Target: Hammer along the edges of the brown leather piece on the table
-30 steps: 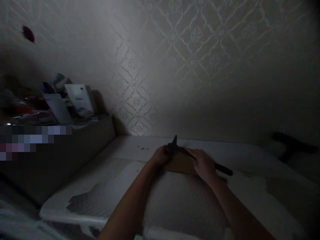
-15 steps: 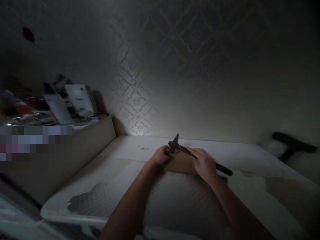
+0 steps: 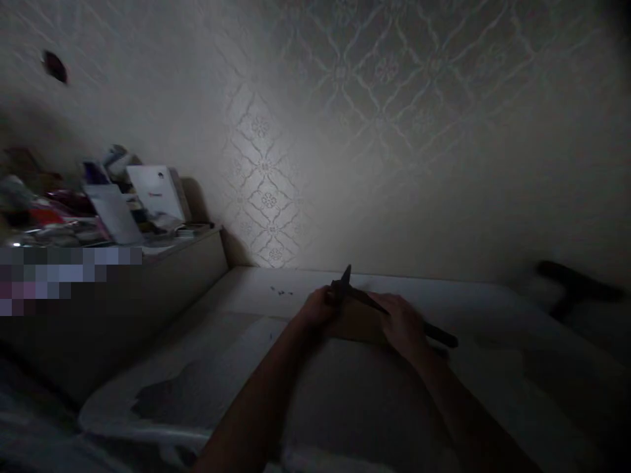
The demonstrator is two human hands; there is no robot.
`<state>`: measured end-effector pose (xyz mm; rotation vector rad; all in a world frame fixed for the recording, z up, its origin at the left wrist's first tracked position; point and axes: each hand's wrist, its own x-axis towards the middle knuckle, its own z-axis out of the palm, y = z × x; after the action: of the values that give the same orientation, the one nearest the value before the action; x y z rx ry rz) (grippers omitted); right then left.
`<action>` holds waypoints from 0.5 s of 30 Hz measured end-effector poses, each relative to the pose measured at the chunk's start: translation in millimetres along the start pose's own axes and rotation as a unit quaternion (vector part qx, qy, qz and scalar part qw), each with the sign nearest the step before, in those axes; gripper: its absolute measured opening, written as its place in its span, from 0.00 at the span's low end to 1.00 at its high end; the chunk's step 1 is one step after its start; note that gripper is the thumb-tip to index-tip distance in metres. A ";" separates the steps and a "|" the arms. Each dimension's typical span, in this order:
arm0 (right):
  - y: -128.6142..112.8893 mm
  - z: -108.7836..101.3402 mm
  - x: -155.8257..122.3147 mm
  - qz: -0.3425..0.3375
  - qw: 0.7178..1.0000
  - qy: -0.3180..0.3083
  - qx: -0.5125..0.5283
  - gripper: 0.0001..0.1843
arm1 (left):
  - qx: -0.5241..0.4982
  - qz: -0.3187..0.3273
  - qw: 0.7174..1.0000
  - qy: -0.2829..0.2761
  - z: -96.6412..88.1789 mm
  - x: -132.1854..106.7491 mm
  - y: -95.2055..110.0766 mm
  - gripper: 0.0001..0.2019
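The scene is dim. My right hand (image 3: 403,325) is closed round the dark handle of a small hammer (image 3: 434,335), whose pointed head sits near my left hand. My left hand (image 3: 318,307) is curled with its fingertips pinched at the hammer head, over the far left edge of a brown board (image 3: 357,323); what it pinches is too small to make out. The board lies on a white table (image 3: 483,309) against the wall.
A patterned wall stands right behind the table. A low cabinet (image 3: 167,276) on the left carries white boxes (image 3: 155,190) and clutter. A dark T-shaped tool (image 3: 572,282) lies at the far right. Torn pale sheeting (image 3: 162,394) covers the near left table.
The hammer head has dipped slightly toward the board since half a second ago. Both hands stay in place. The light brightened again.
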<state>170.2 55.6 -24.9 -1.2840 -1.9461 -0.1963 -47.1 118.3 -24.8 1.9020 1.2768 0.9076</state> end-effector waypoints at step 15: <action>-3.8 -0.7 0.4 -0.009 1.000 0.010 -0.003 0.29 | 0.039 -0.019 0.999 -0.006 -0.6 -0.3 4.1 0.19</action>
<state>167.2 53.7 -23.0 -1.2652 -1.9421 -0.2230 -45.7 116.9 -21.1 1.9327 1.3543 0.8357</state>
